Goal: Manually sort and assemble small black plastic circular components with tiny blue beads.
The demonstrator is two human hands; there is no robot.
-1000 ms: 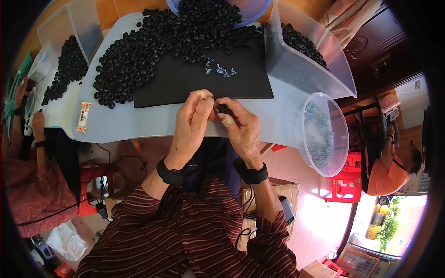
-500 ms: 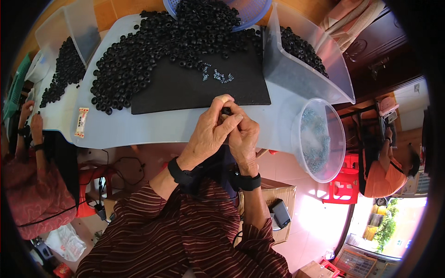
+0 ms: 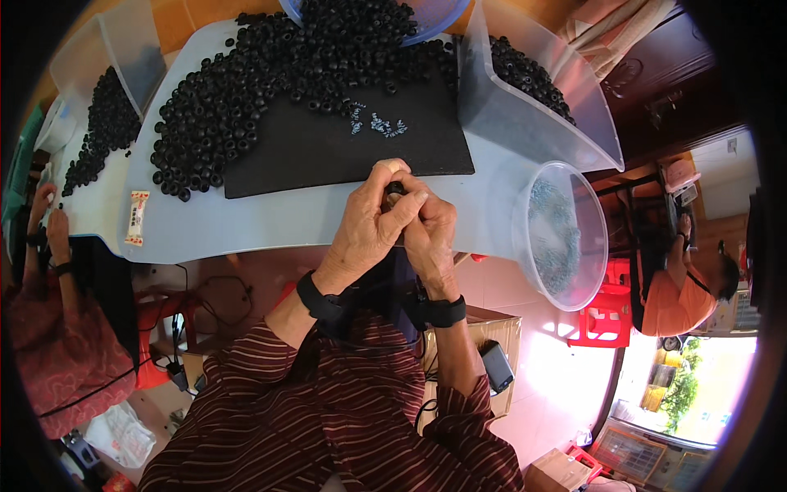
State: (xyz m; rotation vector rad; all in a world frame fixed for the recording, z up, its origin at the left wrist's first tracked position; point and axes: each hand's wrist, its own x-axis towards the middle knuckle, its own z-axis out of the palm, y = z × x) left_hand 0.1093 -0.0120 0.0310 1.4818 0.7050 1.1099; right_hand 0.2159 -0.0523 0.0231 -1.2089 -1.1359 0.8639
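Note:
My left hand [image 3: 367, 220] and my right hand [image 3: 431, 234] meet just off the front edge of the black mat [image 3: 287, 156]. Between them they pinch a small round black part [image 3: 395, 188]; its top shows past my fingertips and the rest is covered by my hands. Small silvery-blue metal pieces [image 3: 381, 125], too tiny to name, lie loose on the mat. Beyond them rises a large heap of similar round black parts with holes [image 3: 238, 107], spread over the back and left of the pale table [image 3: 270, 234].
A blue basket [image 3: 443, 20] stands at the back. At right are a clear bin [image 3: 533, 123] of black parts and a round clear tub [image 3: 602, 238] of metal bits. A wrapped bar [image 3: 137, 217] lies at left. A co-worker's hands [image 3: 53, 221] and another person [image 3: 680, 287] flank me.
The whole view has shifted slightly, with the table sitting a little up and left. Both hands keep their pinch on the black part, with barely any change in pose.

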